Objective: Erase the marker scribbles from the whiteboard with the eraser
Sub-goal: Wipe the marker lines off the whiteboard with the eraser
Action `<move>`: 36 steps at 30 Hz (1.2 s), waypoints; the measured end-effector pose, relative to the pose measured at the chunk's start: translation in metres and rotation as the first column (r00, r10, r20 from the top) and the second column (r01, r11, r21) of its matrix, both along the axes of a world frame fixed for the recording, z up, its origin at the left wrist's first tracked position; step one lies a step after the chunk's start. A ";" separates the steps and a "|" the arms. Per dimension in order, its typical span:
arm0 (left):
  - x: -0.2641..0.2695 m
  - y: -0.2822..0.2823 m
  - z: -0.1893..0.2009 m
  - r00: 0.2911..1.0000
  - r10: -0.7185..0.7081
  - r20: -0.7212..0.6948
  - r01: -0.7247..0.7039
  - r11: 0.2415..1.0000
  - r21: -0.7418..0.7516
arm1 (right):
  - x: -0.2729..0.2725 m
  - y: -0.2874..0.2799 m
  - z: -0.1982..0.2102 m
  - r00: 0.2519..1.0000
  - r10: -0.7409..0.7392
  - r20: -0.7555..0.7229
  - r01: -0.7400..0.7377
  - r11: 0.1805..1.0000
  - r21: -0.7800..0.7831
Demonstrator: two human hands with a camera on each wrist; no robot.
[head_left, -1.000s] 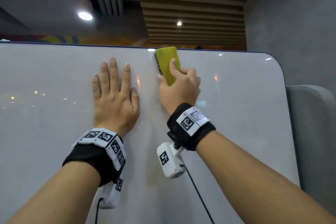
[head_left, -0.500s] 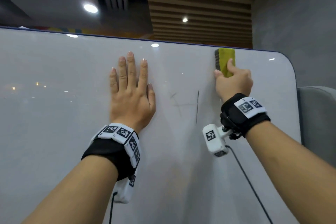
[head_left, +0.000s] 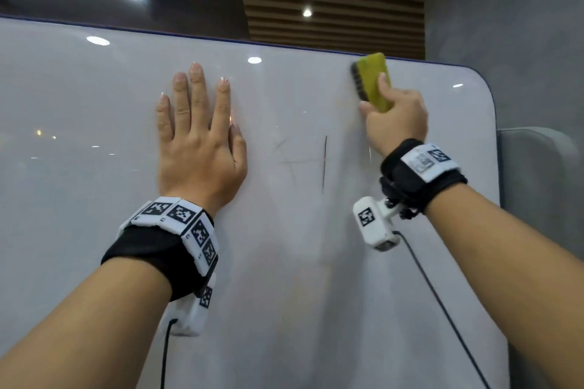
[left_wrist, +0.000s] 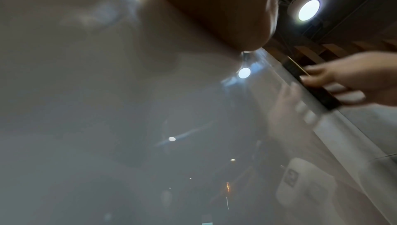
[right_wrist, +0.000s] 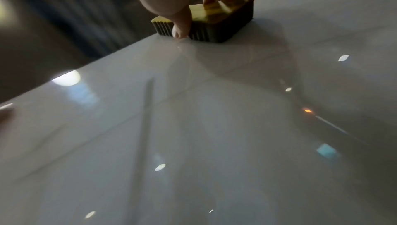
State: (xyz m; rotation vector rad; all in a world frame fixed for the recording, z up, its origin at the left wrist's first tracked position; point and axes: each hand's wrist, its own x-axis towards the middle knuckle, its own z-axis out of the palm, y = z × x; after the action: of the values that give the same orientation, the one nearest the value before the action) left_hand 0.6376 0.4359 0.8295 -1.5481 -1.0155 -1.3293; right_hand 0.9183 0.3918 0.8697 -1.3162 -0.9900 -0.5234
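The whiteboard fills the head view. A thin dark vertical marker line and faint grey smears lie at its middle. My right hand grips a yellow eraser with a dark ribbed pad, pressed flat on the board near the top edge, up and right of the line. In the right wrist view the eraser sits under my fingers, with the marker line below it. My left hand lies flat on the board, fingers straight, left of the marks. The left wrist view shows the eraser edge-on.
The board's rounded top right corner is close to the eraser. A grey padded seat back stands just right of the board. Cables hang from both wrist cameras along the board's lower part. Ceiling lights reflect on the glossy surface.
My right hand has swept the eraser rightwards along the top of the board, uncovering the dark line and faint smears. The left hand stayed flat on the board.
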 end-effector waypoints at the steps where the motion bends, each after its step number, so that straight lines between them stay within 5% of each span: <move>1: 0.001 0.000 0.000 1.000 0.006 0.000 -0.006 1.000 0.001 | 0.014 0.000 -0.005 0.999 0.002 -0.033 -0.002 1.000 -0.015; 4: 0.004 0.000 -0.001 1.000 0.014 0.010 -0.014 1.000 0.002 | 0.021 0.001 -0.037 0.999 0.029 0.022 -0.029 1.000 0.009; 10: 0.008 -0.003 -0.003 0.999 -0.012 0.036 0.012 1.000 -0.014 | -0.010 0.000 -0.141 0.927 0.081 0.367 -0.133 0.984 0.117; 17: 0.005 -0.003 -0.005 1.000 -0.006 0.028 0.007 1.000 -0.030 | 0.008 -0.002 -0.070 0.975 0.098 0.200 -0.124 0.985 0.120; 24: 0.008 -0.004 -0.006 0.999 0.010 0.038 -0.009 0.999 -0.034 | -0.007 -0.003 -0.138 0.942 0.074 0.328 -0.107 0.991 0.085; 31: 0.008 -0.008 -0.006 0.999 0.003 0.042 -0.001 0.999 -0.048 | -0.013 -0.003 -0.080 0.975 0.117 0.191 -0.144 0.981 0.131; 36: 0.006 -0.007 -0.006 0.999 -0.008 0.046 0.009 1.000 -0.028 | -0.028 -0.006 -0.116 0.944 0.090 0.316 -0.136 0.983 0.127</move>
State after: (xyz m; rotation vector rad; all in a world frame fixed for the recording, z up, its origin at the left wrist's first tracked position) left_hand 0.6439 0.4286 0.8239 -1.5507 -1.0617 -1.3677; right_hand 0.8906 0.3858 0.7538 -1.0565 -1.2532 -0.7150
